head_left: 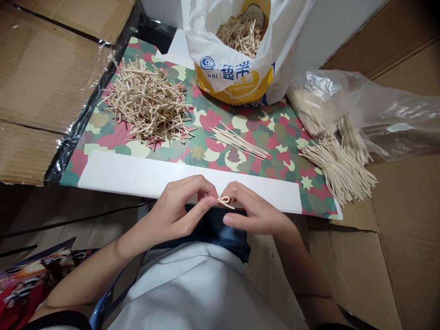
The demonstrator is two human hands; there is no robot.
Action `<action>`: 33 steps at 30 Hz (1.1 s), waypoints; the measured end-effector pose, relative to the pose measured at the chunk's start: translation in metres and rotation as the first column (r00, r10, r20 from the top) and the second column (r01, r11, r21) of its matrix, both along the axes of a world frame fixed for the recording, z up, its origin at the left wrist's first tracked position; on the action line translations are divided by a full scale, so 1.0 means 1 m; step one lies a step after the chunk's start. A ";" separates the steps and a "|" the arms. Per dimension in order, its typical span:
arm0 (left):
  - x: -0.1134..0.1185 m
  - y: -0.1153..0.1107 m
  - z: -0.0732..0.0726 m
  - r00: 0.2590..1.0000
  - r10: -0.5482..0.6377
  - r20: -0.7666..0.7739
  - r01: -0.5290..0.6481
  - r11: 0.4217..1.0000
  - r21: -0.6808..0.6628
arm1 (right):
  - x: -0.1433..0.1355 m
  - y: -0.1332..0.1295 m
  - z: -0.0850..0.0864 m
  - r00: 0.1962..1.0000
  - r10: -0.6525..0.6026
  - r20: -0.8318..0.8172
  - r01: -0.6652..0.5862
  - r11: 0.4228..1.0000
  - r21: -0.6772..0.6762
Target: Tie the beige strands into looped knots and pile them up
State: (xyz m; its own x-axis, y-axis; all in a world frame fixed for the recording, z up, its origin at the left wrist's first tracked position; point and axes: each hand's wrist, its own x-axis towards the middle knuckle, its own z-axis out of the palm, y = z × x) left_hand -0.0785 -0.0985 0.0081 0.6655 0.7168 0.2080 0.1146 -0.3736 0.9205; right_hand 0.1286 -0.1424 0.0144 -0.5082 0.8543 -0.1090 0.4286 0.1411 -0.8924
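Observation:
My left hand (182,206) and my right hand (254,208) meet fingertip to fingertip just in front of the board's white edge (137,176). Between them they pinch one thin pale strip (225,201), bent into a small loop or knot. Both hands hover over my lap, close to my body. On the patterned board behind them lies a small row of straight strips (239,141), and a large heap of knotted strips (147,103) sits at the back left.
A white and yellow plastic bag (233,68) holding more knotted strips stands at the back middle. A tied bundle of long strips (338,167) and a clear plastic bag (360,105) lie to the right. Cardboard boxes (41,68) flank both sides.

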 end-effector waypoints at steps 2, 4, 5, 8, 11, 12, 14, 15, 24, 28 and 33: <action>-0.003 0.001 0.004 0.998 -0.052 -0.023 0.052 0.999 0.012 | 0.009 0.006 0.008 0.992 0.082 -0.091 -0.085 0.996 -0.027; -0.004 0.002 0.007 0.995 -0.095 -0.040 0.096 0.995 0.023 | 0.013 0.011 0.015 0.995 0.049 -0.086 -0.053 0.998 -0.039; -0.004 0.002 0.009 0.993 -0.109 -0.051 0.110 0.994 0.027 | 0.013 0.013 0.018 0.998 0.054 -0.041 -0.055 0.998 -0.015; -0.004 0.002 0.012 0.989 -0.130 -0.077 0.132 0.991 0.033 | 0.006 0.016 0.026 0.980 0.148 0.133 -0.162 0.981 0.103; -0.004 0.002 0.015 0.983 -0.153 -0.103 0.156 0.987 0.025 | 0.000 0.017 0.029 0.951 0.228 0.208 -0.269 0.942 0.200; -0.005 0.002 0.016 0.980 -0.163 -0.113 0.167 0.986 0.020 | -0.001 0.017 0.030 0.946 0.245 0.213 -0.291 0.931 0.221; -0.006 0.003 0.019 0.973 -0.190 -0.131 0.193 0.981 0.011 | -0.001 0.019 0.030 0.938 0.274 0.209 -0.322 0.916 0.241; -0.007 0.004 0.020 0.968 -0.209 -0.141 0.212 0.977 0.007 | -0.001 0.020 0.029 0.935 0.293 0.198 -0.336 0.911 0.239; -0.008 0.010 0.033 0.907 -0.358 -0.220 0.366 0.931 -0.005 | 0.005 0.026 0.016 0.872 0.489 -0.038 -0.484 0.870 0.088; -0.009 0.010 0.035 0.871 -0.421 -0.253 0.427 0.904 -0.031 | 0.003 0.021 0.012 0.871 0.490 -0.012 -0.484 0.864 0.139; -0.012 0.010 0.031 0.848 -0.468 -0.248 0.464 0.883 -0.079 | 0.000 0.013 0.012 0.900 0.436 0.011 -0.429 0.881 0.200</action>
State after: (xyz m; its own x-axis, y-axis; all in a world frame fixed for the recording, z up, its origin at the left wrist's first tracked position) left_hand -0.0905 -0.0890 0.0391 0.9501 0.3113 -0.0205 0.1593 -0.4277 0.8898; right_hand 0.1288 -0.1290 0.0260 -0.8321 0.5514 0.0587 0.2562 0.4762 -0.8412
